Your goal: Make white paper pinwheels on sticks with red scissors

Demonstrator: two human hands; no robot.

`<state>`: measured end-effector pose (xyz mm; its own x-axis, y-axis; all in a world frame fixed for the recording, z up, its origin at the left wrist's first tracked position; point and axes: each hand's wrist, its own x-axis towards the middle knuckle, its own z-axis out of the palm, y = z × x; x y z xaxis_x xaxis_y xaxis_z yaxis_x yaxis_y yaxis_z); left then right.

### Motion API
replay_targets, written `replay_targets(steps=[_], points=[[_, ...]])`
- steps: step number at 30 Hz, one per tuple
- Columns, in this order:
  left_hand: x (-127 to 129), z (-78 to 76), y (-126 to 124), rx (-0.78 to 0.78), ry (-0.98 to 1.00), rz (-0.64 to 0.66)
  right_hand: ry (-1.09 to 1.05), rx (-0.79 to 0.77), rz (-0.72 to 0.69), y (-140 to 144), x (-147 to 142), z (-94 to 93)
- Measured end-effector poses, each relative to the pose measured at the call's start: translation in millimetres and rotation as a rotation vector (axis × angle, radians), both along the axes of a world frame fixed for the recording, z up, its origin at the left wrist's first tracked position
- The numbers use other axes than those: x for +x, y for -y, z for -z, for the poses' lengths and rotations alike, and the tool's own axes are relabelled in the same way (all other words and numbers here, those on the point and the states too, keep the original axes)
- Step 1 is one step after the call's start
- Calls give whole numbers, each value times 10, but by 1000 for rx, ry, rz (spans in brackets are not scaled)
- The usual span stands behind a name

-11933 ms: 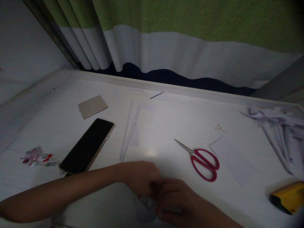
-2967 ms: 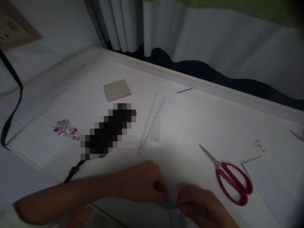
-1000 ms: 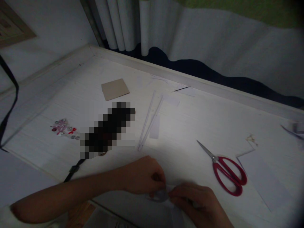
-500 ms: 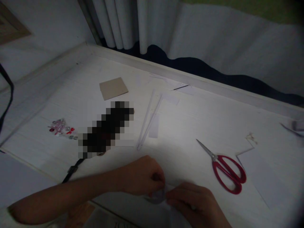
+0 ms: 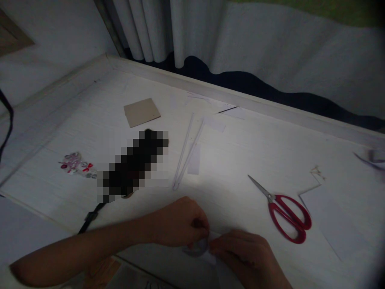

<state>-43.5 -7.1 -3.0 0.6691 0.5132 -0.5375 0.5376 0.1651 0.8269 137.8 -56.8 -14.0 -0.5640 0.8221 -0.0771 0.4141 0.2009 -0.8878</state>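
Note:
Near the table's front edge my left hand [image 5: 185, 222] is closed, thumb and fingertips pinching a translucent, curved, film-like piece [image 5: 195, 249]. Its exact kind is too dim to make out. Just to the right, the fingers of my right hand [image 5: 248, 253] are pressed together on white paper [image 5: 210, 257] that shows between and below the hands. Both sets of fingertips nearly meet. Right of my right hand lie scissors [image 5: 288, 218] with red handles, blades closed and pointing up and left.
A white sheet [image 5: 331, 220] lies at right beside the scissors. Clear narrow strips [image 5: 183, 156] and a small paper piece [image 5: 194, 158] are mid-table. A beige square card [image 5: 142, 112], a blurred-out dark object with a strap [image 5: 90, 216], and small red-and-silver trinkets [image 5: 76, 163] lie at left.
The camera view has shifted slightly. My hands keep nearly the same pose, and the curved translucent piece shows a little more roundly under my left fingertips.

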Motion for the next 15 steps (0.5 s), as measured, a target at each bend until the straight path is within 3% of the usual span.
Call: replay_targets(steps=[5, 15], points=[[-6, 1, -14, -39, 5, -12, 46, -20, 6, 14, 14, -2], [-57, -1, -16, -171, 69, -89, 132, 66, 157, -26, 62, -46]])
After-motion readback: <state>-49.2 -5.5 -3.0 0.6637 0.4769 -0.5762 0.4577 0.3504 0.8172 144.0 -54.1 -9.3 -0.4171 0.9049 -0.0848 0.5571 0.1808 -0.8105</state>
